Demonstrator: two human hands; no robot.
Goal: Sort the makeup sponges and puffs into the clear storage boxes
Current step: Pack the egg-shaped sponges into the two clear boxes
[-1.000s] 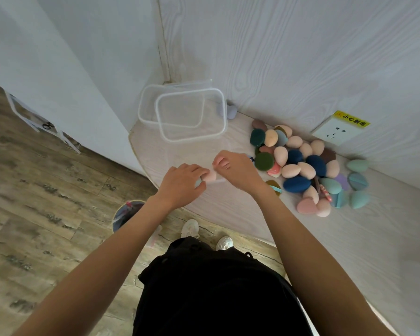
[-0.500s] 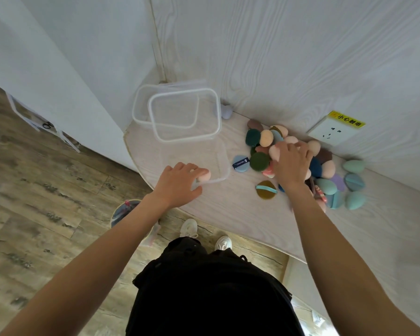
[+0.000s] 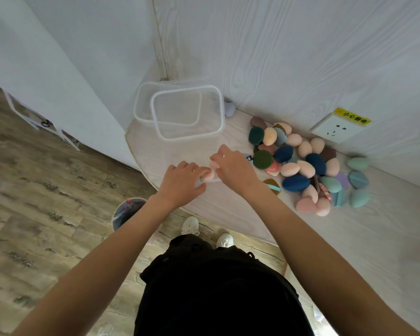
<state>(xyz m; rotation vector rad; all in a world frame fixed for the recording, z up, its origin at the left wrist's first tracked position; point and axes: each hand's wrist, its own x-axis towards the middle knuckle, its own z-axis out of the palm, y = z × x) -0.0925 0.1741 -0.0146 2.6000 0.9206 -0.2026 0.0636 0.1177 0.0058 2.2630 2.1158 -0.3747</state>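
Note:
Two empty clear boxes (image 3: 221,110) stand overlapped in the back corner of the pale wooden table (image 3: 374,238). A third, low clear box (image 3: 216,181) lies in front of them, hard to make out. My left hand (image 3: 181,184) grips its near corner, and a pink sponge (image 3: 207,176) sits by those fingertips. My right hand (image 3: 235,166) hovers over that box with its fingers curled round another pink sponge (image 3: 213,164). To the right lies a pile of sponges and puffs (image 3: 301,163) in beige, pink, navy, dark green and teal.
A lavender sponge (image 3: 229,109) sits behind the boxes against the wall. A wall socket (image 3: 335,132) with a yellow label is beyond the pile. The table's curved edge runs just below my hands. A bin (image 3: 126,212) stands on the wooden floor.
My right hand went to the pile half a second ago and has come back left over the low box with a pink sponge. My left hand stayed at the box's corner.

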